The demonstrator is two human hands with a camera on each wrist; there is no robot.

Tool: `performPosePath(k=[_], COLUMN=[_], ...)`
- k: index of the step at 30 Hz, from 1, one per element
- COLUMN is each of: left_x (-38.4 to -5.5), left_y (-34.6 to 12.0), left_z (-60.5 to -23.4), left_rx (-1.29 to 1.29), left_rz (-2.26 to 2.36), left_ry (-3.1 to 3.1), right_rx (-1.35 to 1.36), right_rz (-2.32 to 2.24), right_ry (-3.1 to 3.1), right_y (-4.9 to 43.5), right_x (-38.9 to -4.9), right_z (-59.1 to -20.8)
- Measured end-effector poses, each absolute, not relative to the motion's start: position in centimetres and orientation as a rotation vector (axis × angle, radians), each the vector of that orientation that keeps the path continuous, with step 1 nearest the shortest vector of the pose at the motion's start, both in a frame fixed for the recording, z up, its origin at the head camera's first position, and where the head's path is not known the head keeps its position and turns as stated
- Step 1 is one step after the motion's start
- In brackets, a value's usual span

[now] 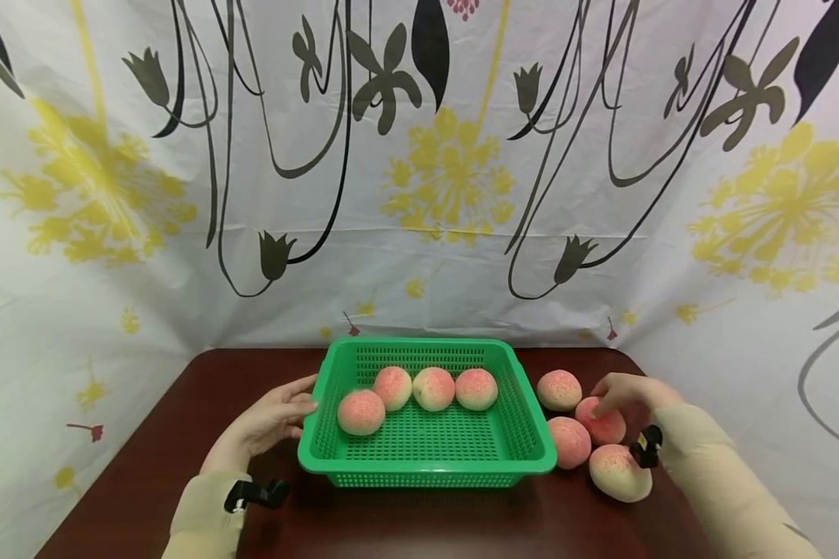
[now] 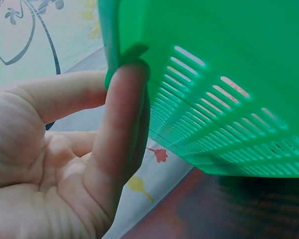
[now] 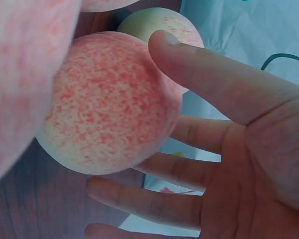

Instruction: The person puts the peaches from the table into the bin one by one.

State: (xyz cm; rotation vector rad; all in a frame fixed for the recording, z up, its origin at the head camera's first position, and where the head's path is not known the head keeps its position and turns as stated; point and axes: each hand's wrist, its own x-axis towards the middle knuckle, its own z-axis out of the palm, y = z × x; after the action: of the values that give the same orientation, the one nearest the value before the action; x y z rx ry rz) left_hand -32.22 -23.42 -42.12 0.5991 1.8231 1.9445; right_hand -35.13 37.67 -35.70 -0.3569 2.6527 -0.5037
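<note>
A green plastic basket (image 1: 426,466) holds several pink-and-yellow peaches (image 1: 434,389) in its far half. My left hand (image 1: 269,419) is at the basket's left side; in the left wrist view its thumb and fingers (image 2: 120,109) pinch the rim. To the right of the basket, my right hand (image 1: 632,390) holds a peach (image 1: 604,427). The right wrist view shows the thumb on one side of this peach (image 3: 109,104) and the fingers around its other side, partly hidden behind it. Other loose peaches (image 1: 568,442) lie close around that hand.
The dark red-brown table (image 1: 419,520) carries everything. A white cloth with flower prints (image 1: 419,287) hangs behind and along both sides. One loose peach (image 1: 621,473) lies nearer the front, below the right wrist. Small black devices are strapped to both wrists.
</note>
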Motion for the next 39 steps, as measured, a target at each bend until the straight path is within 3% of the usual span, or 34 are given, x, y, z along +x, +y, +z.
performPosePath(k=[18, 39], left_x=[-32.2, -32.3], left_y=[-23.7, -23.4], left_z=[-42.1, -42.2], left_rx=[0.613, 0.611], left_rz=[1.951, 1.953], left_ry=[1.831, 1.811], right_rx=[0.003, -0.095], right_rz=[-0.884, -0.676], right_ry=[2.474, 2.642], right_y=[36.9, 38.2], right_x=[-34.1, -33.7], right_z=[-35.9, -34.8])
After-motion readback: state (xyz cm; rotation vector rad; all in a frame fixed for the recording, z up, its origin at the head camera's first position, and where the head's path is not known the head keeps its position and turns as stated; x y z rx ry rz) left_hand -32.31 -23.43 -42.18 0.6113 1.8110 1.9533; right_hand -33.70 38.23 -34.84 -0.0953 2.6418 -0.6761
